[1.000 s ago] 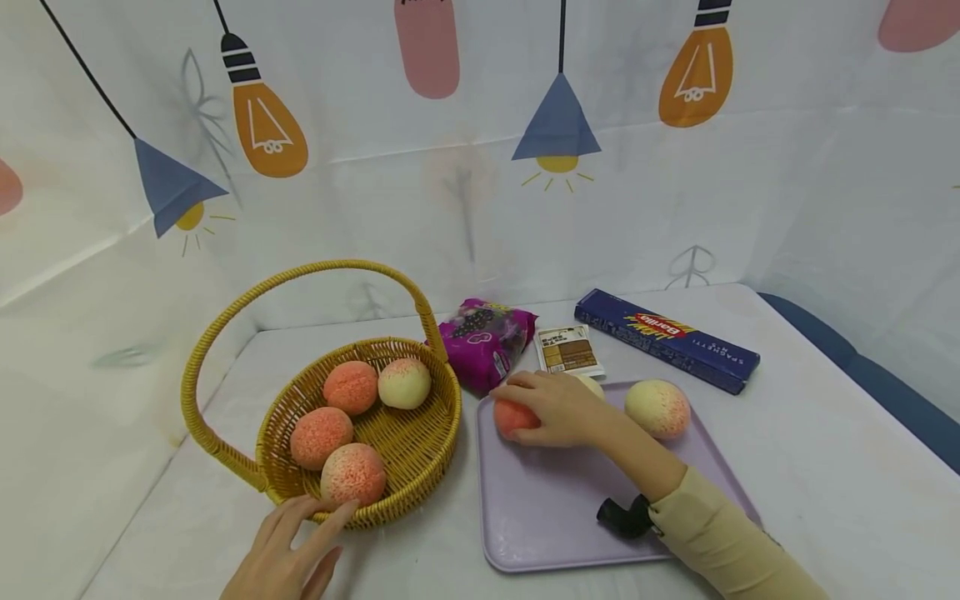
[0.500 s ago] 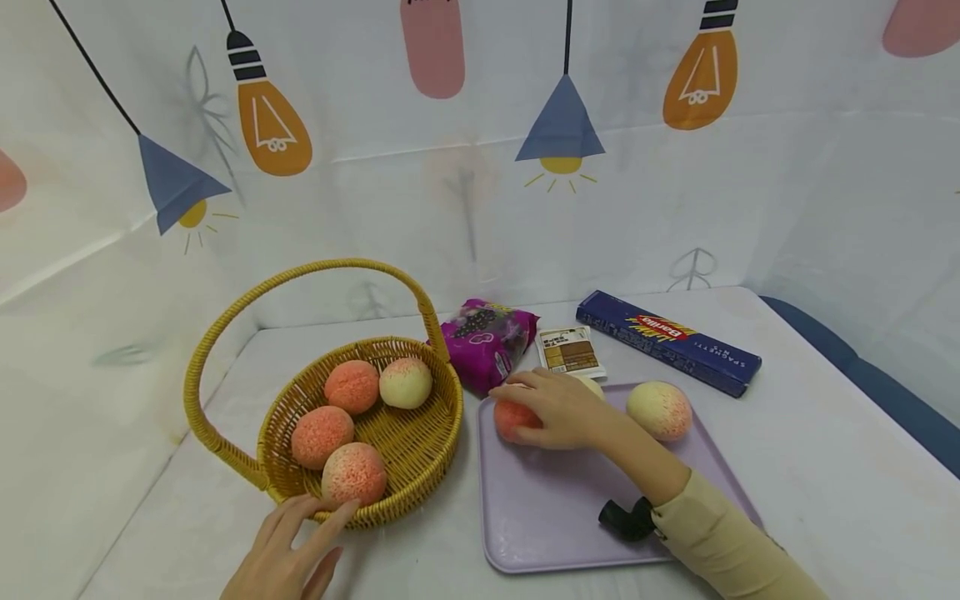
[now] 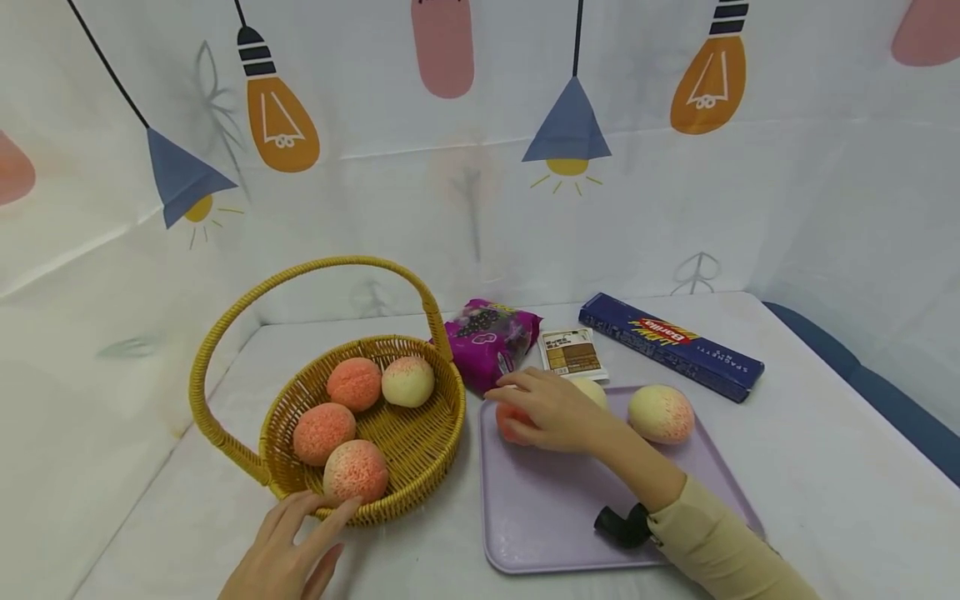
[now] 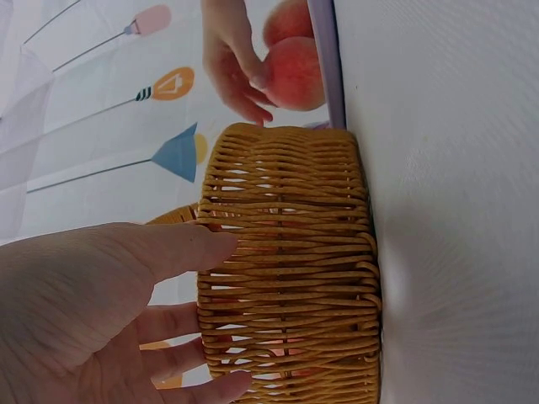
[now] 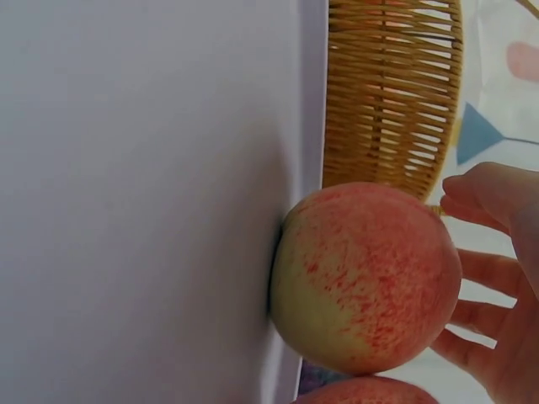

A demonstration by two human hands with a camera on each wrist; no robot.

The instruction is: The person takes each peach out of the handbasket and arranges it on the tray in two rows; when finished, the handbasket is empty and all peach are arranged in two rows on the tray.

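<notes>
In the head view my left hand (image 3: 288,550) is at the near rim of the yellow wicker basket (image 3: 431,471). Its thumb lies outside the woven wall (image 4: 290,278), while other fingers reach over the rim, one beside a speckled peach (image 3: 356,472). Several peaches sit inside the basket. My right hand (image 3: 551,412) is over a reddish peach (image 3: 510,423) at the far left corner of the lilac tray (image 3: 540,517). From the right wrist, this peach (image 5: 370,278) rests on the tray with relaxed fingers at its upper side, thumb apart from it.
Two paler peaches stand on the tray, one partly behind my right hand (image 3: 590,392), the other a pale peach (image 3: 662,414) farther right. Behind are a purple bag (image 3: 487,342), a small brown-and-white packet (image 3: 572,354) and a blue spaghetti box (image 3: 671,346). A printed cloth (image 3: 375,200) hangs behind.
My right hand shifts slightly left and up over the peach on the tray. My left hand stays at the basket rim. The head view drifts a little.
</notes>
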